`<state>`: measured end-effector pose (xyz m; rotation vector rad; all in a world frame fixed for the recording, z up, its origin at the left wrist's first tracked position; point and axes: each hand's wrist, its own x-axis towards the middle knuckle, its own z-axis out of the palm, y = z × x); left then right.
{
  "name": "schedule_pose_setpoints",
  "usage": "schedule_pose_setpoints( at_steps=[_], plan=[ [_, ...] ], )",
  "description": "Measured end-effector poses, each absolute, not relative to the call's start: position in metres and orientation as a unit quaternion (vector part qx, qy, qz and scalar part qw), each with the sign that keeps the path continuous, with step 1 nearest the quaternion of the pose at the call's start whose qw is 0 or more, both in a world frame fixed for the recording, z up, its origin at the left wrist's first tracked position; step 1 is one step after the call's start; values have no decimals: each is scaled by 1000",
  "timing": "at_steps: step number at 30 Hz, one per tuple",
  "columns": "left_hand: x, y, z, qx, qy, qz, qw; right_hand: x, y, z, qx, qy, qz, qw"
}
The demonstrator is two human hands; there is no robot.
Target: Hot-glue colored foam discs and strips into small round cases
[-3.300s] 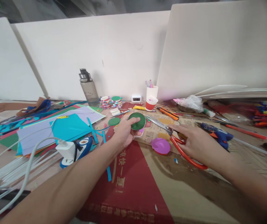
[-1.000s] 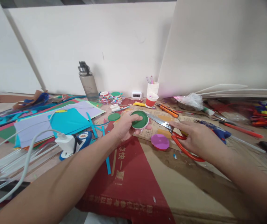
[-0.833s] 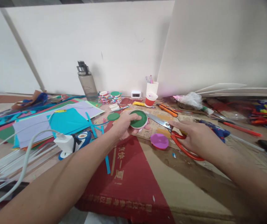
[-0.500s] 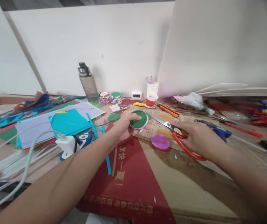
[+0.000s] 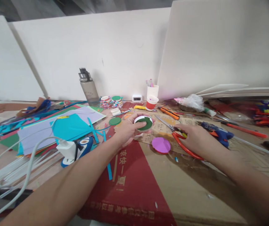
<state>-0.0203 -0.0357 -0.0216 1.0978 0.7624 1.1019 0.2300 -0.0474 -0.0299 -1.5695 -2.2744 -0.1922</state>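
Note:
My left hand (image 5: pixel 129 129) holds a small round white piece with a dark green face (image 5: pixel 145 124), the thumb pressed on the green. To its right, my right hand (image 5: pixel 193 138) grips red-handled scissors (image 5: pixel 183 146). Their metal blades point toward the left hand, apart from the round piece. Between and below the hands, a purple disc with a red edge (image 5: pixel 161 145) lies on the cardboard (image 5: pixel 186 179). A flat green disc (image 5: pixel 115 121) lies beyond my left hand, near two small stacked pieces (image 5: pixel 117 100) with coloured sides.
Blue and lilac paper sheets (image 5: pixel 71 128), a white plug (image 5: pixel 66 149) with its cable and clear sticks lie left. A bottle (image 5: pixel 89 89), clock (image 5: pixel 137 98) and red-white cup (image 5: pixel 151 103) stand at the back. Orange cutters (image 5: pixel 169 113) and a blue glue gun (image 5: pixel 221 135) lie right.
The round piece in my left hand is turned and tilted, showing white above the green. The scissors have shifted slightly. The whole view has moved down a little in the frame.

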Motion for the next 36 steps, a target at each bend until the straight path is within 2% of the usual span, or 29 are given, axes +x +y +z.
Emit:
schedule_pose_setpoints(
  at_steps=[4,10,13,17,19,28,36],
  plan=[
    [-17,-38,-20,454,278,479,698,236,-43,-42,-573,-805,-79,131],
    [-12,-38,-18,410,250,465,744,244,-40,-47,-522,-834,-109,140],
    [-10,-42,-15,444,253,479,713,239,-41,-40,-504,-825,-87,239],
    [-11,-40,-20,586,261,494,586,220,-54,-28,-479,-780,126,382],
    [-11,-36,-26,610,284,500,545,211,-62,-25,-466,-767,157,413],
    [-2,-48,-27,532,263,449,668,206,-72,-23,-387,-819,53,421],
    [1,-53,-27,537,236,439,681,202,-74,-24,-354,-832,49,424]
  ],
)
